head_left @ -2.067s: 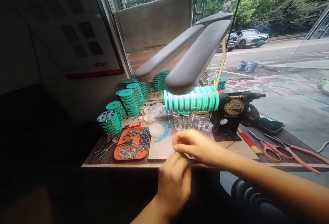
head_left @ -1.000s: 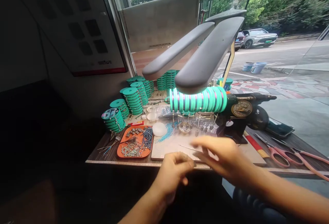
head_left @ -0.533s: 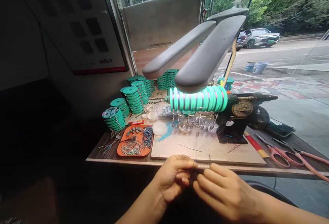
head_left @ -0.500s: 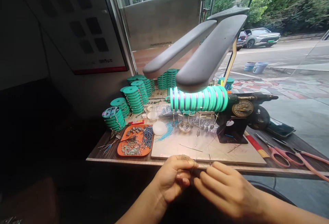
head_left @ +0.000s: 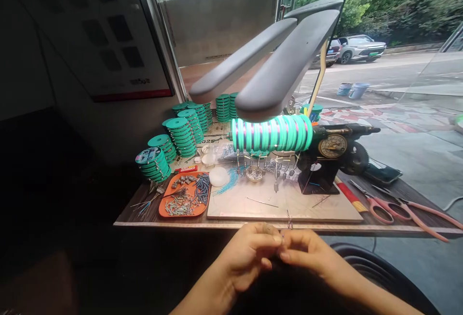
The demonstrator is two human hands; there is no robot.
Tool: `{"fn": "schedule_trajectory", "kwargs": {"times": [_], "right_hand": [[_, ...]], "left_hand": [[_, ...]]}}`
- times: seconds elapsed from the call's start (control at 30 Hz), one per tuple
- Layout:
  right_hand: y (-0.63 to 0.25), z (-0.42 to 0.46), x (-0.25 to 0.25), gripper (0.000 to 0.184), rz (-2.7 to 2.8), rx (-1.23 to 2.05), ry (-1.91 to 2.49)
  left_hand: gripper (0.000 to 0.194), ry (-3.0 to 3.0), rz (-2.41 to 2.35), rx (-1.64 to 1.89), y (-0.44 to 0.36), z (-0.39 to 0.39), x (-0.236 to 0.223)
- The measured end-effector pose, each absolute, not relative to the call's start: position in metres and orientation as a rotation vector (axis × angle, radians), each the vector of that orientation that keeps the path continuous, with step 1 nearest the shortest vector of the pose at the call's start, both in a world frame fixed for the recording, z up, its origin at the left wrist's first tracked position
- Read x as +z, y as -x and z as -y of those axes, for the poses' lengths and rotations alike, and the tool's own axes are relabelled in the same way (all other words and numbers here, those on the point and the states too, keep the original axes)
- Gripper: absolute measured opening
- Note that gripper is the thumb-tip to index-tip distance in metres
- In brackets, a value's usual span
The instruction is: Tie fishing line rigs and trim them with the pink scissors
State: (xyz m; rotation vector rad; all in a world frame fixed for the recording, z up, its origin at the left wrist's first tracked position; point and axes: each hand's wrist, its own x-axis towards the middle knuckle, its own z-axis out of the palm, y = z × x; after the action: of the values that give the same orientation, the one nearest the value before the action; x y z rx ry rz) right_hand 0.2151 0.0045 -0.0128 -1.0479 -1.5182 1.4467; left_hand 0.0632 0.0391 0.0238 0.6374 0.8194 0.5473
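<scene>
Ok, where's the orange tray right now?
In the head view, the orange tray is on the left side of the table, just left of the beige board.

"What's that above your table?"

"A grey lamp [head_left: 285,66] with two long arms, slanting down in front of me."

"And off to your right?"

"I've got pink-handled scissors [head_left: 380,212] lying open, and a dark phone [head_left: 385,174] near them."

"Anything on your left?"

"A framed poster [head_left: 126,79], red along its lower edge."

"What can you see outside?"

"Through the glass I see a silver car [head_left: 363,49], leafy trees [head_left: 398,8] behind it, and two bluish buckets [head_left: 359,91] side by side."
</scene>
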Motion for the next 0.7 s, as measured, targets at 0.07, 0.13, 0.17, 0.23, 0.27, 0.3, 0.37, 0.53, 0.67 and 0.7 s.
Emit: {"fn": "schedule_trajectory", "kwargs": {"times": [0.07, 0.13, 0.17, 0.23, 0.27, 0.3, 0.37, 0.53, 0.67, 0.7], "right_hand": [[-0.214, 0.005, -0.012, 0.033, 1.565, 1.422, 1.063], [-0.213, 0.014, -0.003, 0.024, 1.765, 1.171, 1.078], [-0.212, 0.017, 0.004, 0.021, 1.864, 1.039, 1.061], [-0.211, 0.017, 0.023, 0.018, 2.005, 0.87, 0.985], [-0.21, 0.013, 0.033, 0.018, 2.044, 0.837, 0.952], [-0.21, 0.007, 0.044, 0.018, 2.061, 0.833, 0.943], [-0.209, -0.013, 0.064, 0.018, 2.042, 0.925, 0.993], [-0.193, -0.072, 0.083, 0.013, 1.87, 1.334, 1.187], [-0.182, -0.085, 0.075, 0.011, 1.947, 1.359, 1.202], [-0.184, -0.081, 0.073, 0.01, 1.953, 1.333, 1.21]], "left_hand": [[0.01, -0.931, -0.915, 0.661, -0.065, -0.037, 0.024], [0.012, -1.436, -1.044, 0.828, -0.065, -0.034, 0.022], [0.013, -1.707, -1.093, 0.888, -0.064, -0.031, 0.021], [0.017, -2.096, -1.161, 0.937, -0.062, -0.025, 0.015], [0.019, -2.219, -1.193, 0.951, -0.061, -0.023, 0.012], [0.02, -2.326, -1.225, 0.978, -0.06, -0.021, 0.008], [0.021, -2.518, -1.272, 1.105, -0.058, -0.019, 0.001], [0.021, -2.745, -1.186, 1.633, -0.057, -0.026, -0.006], [0.021, -2.666, -1.042, 1.504, -0.057, -0.028, 0.001], [0.02, -2.529, -1.044, 1.428, -0.057, -0.028, 0.003]]}}
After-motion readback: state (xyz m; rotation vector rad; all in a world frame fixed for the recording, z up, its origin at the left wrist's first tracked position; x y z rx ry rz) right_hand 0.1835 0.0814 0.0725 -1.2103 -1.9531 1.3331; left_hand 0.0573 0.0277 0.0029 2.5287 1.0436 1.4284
